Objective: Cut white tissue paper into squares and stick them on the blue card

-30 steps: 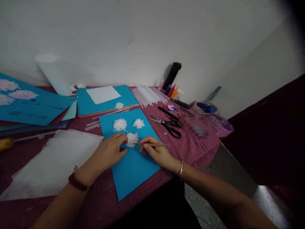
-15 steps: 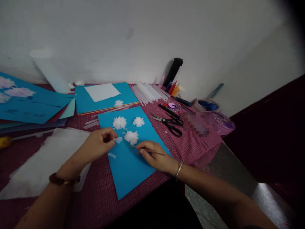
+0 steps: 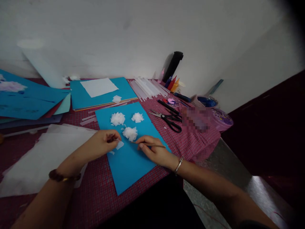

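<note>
My left hand (image 3: 105, 141) pinches a small piece of white tissue paper (image 3: 120, 144) above the left side of a blue sheet (image 3: 133, 171). In my right hand (image 3: 153, 149) is a thin wooden stick (image 3: 152, 145), its tip close beside a ruffled white paper flower (image 3: 130, 133); whether they touch I cannot tell. Two more white flowers sit farther up the sheet, one at left (image 3: 117, 119) and a smaller one at right (image 3: 137, 117). A narrow paper scrap (image 3: 111, 152) lies below my left fingers.
Black-handled scissors (image 3: 166, 120) lie right of the sheet. Behind are glue sticks (image 3: 147, 88), paint bottles (image 3: 172, 83) and stacked blue paper (image 3: 78, 98). White tissue sheets (image 3: 43, 159) spread at left, below a blue card with flowers (image 3: 28, 101). A pink tub (image 3: 222, 119) stands at right.
My left hand has shifted slightly right and down with the tissue piece, now nearer the paper scrap. The right hand keeps its stick by the same flower. The whole view has shifted slightly.
</note>
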`<state>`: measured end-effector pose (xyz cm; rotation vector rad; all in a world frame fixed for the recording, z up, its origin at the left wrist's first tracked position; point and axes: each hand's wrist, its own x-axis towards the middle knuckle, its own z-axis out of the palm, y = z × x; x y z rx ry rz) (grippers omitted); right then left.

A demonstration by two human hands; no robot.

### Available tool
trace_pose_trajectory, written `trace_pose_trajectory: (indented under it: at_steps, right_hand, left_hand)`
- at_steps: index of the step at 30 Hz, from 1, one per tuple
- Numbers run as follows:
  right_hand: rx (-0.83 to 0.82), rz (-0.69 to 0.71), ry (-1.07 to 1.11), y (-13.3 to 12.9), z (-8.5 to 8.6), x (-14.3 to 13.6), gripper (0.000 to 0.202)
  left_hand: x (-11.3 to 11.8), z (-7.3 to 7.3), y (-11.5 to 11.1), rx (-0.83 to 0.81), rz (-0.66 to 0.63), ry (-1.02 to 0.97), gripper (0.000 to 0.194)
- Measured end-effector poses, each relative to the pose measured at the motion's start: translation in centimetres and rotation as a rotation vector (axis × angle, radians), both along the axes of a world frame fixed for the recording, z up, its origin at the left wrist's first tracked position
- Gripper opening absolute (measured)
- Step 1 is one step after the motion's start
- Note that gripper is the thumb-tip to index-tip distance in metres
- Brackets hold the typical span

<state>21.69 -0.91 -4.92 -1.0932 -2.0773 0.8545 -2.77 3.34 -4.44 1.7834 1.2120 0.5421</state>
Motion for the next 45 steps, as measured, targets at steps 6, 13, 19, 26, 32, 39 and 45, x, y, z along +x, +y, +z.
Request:
trace_pose_trajectory:
  at_steps: [6,13,19,26,32,39,45]
  right_hand:
    - [-0.103,-0.068,0.143,0.6,-0.7,0.0,0.018]
    - [-0.256,-0.095,0.341,1.1,-0.9,-0.2,0.015]
    - [-0.221,-0.009,0.259,1.1,-0.6,-0.2,0.017]
    - [-0.22,-0.057,0.302,1.3,-1.6,-0.2,0.019]
    - [-0.216,-0.052,0.341,1.5,-1.7,-0.3,0.018]
    - [-0.093,-0.08,0.276,0.3,-0.9,0.0,0.022]
    - [0.127,0.071,0.068,0.0,-0.2,-0.3,0.02]
  left_hand:
    - [0.4,0.4,0.0,-0.067,-0.028,-0.015,0.016]
    - [0.3,0.0,0.2,-0.077,-0.035,0.013,0.015]
    - [0.2,-0.2,0.2,-0.091,-0.035,0.029,0.01]
    - [0.5,0.3,0.1,-0.025,-0.084,0.038,0.008]
    - [2.1,-0.7,0.4,0.081,0.036,0.025,0.011]
    - [2.9,-1.9,1.1,0.123,0.108,-0.006,0.009]
    - [2.9,-2.5,1.4,0.123,0.117,-0.076,0.009]
